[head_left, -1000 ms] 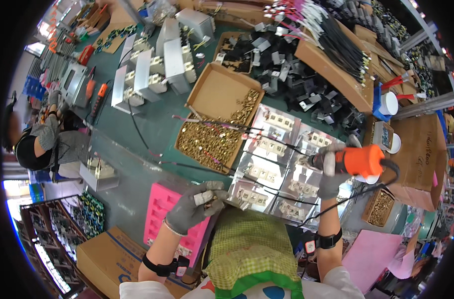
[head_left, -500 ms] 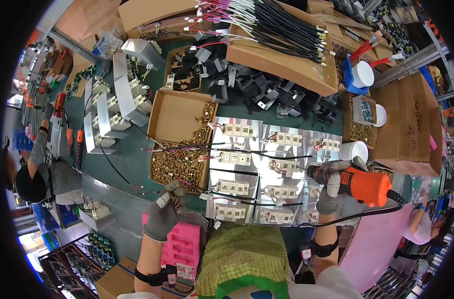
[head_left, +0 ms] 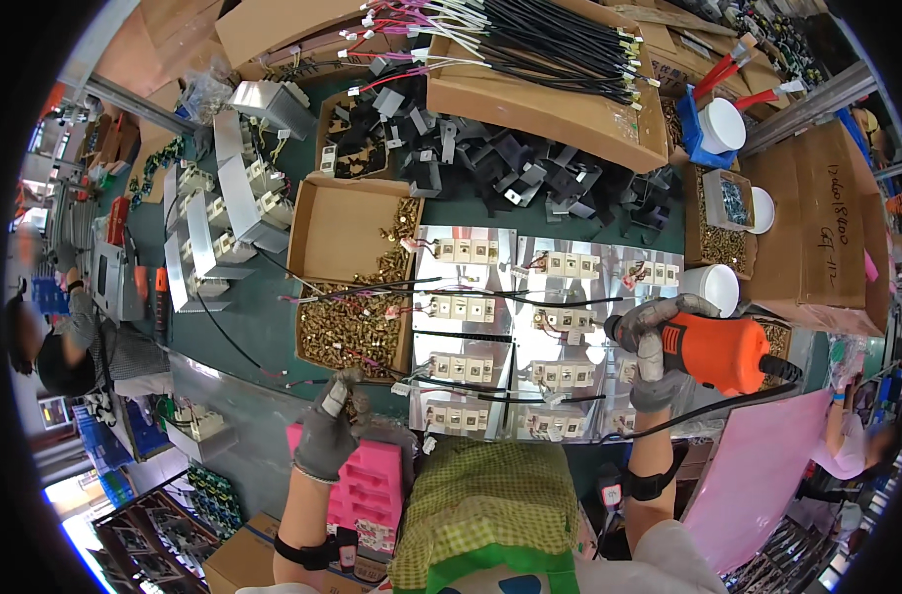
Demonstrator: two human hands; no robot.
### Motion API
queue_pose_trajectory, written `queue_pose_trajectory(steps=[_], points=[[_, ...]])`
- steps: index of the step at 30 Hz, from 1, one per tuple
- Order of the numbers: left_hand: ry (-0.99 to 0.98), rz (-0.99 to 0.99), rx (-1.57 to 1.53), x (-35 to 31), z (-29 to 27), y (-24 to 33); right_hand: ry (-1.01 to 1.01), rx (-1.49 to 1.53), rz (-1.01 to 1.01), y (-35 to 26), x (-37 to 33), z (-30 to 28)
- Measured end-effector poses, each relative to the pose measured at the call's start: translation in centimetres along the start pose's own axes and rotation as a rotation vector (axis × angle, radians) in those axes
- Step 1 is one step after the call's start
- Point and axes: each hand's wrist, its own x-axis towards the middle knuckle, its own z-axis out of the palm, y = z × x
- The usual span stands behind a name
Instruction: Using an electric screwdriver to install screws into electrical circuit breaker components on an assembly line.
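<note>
My right hand (head_left: 655,351), in a grey glove, is wrapped round an orange electric screwdriver (head_left: 718,353) with a black nose and cord. It is held level over the right side of the metal plates (head_left: 515,342). Rows of white terminal blocks (head_left: 463,369) sit on those plates, with black cables across them. My left hand (head_left: 327,436), also gloved, is closed with a few small brass screws (head_left: 356,404) at its fingers. It is just below the near edge of a cardboard box (head_left: 340,233) full of such brass screws.
Black metal brackets (head_left: 530,173) are heaped behind the plates, below a box of black cables (head_left: 545,49). White tubs (head_left: 710,289) and a large carton (head_left: 802,233) stand right. Finished-looking metal units (head_left: 248,198) stand left. A pink foam tray (head_left: 367,485) is near my left forearm.
The view has shifted slightly. My right hand and the screwdriver stay over the plates, a little further left. My left hand remains by the box's near edge, still closed.
</note>
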Motion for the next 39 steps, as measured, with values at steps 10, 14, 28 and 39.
queue_pose_trajectory(steps=[10,14,28,39], points=[[0.084,0.027,-0.127,-0.7,-0.6,-0.9,0.425,-0.24,-0.071,0.7,-1.1,1.9],[0.11,0.047,-0.121,-0.8,-1.6,-1.2,0.446,-0.242,-0.003,0.5,-1.5,1.8],[0.046,0.024,-0.293,-0.8,-5.4,-3.9,0.389,-0.245,-0.066,0.3,-1.4,2.6],[-0.015,0.057,-0.316,-1.2,-5.5,-4.2,0.148,-0.161,-0.003,1.1,-2.1,0.5]])
